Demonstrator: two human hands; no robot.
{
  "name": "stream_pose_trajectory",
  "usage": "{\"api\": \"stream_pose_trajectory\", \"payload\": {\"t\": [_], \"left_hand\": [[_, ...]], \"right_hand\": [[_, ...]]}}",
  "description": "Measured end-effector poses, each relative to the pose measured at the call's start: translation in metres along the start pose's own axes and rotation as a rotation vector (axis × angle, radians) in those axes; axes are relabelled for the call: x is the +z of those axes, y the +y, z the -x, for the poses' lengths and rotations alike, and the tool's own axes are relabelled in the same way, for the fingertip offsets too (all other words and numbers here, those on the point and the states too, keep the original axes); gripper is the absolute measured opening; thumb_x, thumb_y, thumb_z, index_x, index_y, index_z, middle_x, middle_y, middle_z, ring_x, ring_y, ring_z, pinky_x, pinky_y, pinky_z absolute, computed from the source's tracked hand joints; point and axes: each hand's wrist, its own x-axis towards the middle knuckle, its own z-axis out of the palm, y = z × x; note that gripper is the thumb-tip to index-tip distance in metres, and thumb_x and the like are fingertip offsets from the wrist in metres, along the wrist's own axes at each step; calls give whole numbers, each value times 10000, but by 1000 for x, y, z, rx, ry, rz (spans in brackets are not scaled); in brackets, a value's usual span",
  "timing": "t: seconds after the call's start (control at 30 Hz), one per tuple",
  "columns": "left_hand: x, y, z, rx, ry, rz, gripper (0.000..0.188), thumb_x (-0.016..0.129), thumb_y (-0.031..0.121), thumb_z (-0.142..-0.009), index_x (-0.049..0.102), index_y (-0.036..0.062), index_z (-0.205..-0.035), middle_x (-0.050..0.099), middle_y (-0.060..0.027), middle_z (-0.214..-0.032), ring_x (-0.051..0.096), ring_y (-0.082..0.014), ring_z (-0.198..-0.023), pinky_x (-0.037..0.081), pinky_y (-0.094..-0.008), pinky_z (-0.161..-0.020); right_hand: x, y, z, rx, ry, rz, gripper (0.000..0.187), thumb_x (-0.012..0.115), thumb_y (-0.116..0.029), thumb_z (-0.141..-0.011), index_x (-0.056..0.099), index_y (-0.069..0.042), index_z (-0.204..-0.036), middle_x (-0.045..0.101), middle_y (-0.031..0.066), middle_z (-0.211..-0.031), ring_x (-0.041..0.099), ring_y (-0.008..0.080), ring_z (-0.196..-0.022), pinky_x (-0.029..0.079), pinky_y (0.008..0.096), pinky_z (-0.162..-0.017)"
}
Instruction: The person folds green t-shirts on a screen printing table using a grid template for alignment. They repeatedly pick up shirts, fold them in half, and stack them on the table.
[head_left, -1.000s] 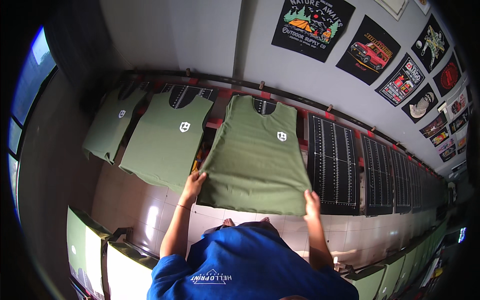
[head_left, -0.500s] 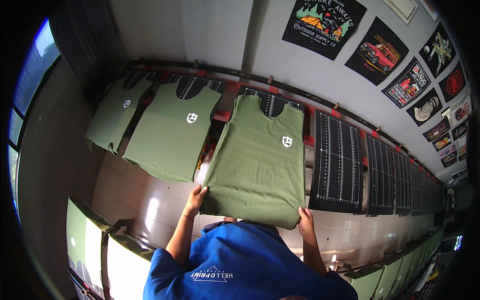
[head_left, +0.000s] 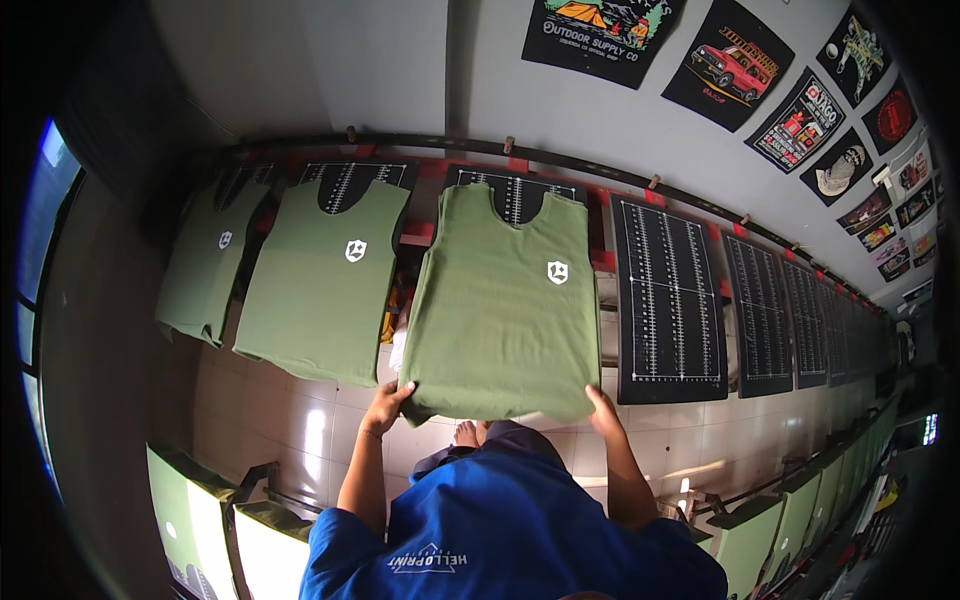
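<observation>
My left hand (head_left: 383, 408) and right hand (head_left: 606, 412) grasp the lower corners of the green shirt (head_left: 500, 320), which lies over a black board (head_left: 530, 184), its white badge (head_left: 557, 273) facing up, between a second shirt (head_left: 318, 275) on my left and a gridded board (head_left: 672, 310) on my right.

A head-worn wide fisheye looks down from near above both hands (head_left: 384, 408) (head_left: 606, 411).

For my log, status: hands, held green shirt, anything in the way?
Left grip on green shirt at left hem corner; right grip at right corner, hold unclear. Shirt over black board, white emblem up. Nothing seen blocking.
</observation>
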Motion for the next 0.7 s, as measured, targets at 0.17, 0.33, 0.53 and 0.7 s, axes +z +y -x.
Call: {"api": "stream_pose_trajectory", "payload": {"t": [0.17,0.33,0.53,0.7], "left_hand": [[-8,3,12,-124,96,34,408,629,201,-921,554,-120,-1161,654,-155,-1082,632,-213,-978,489,-321,-893],[6,44,19,-173,59,-88,320,611,199,-930,609,-84,-1080,666,-137,-1046,629,-180,-938,483,-306,-864],[2,116,-26,249,-68,-402,231,611,273,-933,663,55,-877,643,1,-832,547,-94,-819,436,-245,-764],[80,322,-90,706,-139,-319,320,547,309,-963,657,19,-883,651,-8,-871,550,-96,-847,431,-275,-816]], "right_hand": [[10,-23,32,163,-124,-231,464,589,-286,-936,550,99,-1193,636,140,-1138,612,211,-1050,462,320,-907],[-1,-48,33,278,-127,-150,437,623,-267,-920,574,97,-1156,655,145,-1093,643,206,-978,490,317,-861],[17,-162,-27,3,-67,-380,392,629,-300,-908,606,42,-1099,657,136,-1055,640,241,-963,492,380,-880],[51,-374,-92,-387,-139,-464,510,575,-428,-924,581,46,-1111,635,175,-1104,617,307,-1029,480,457,-925]]}}
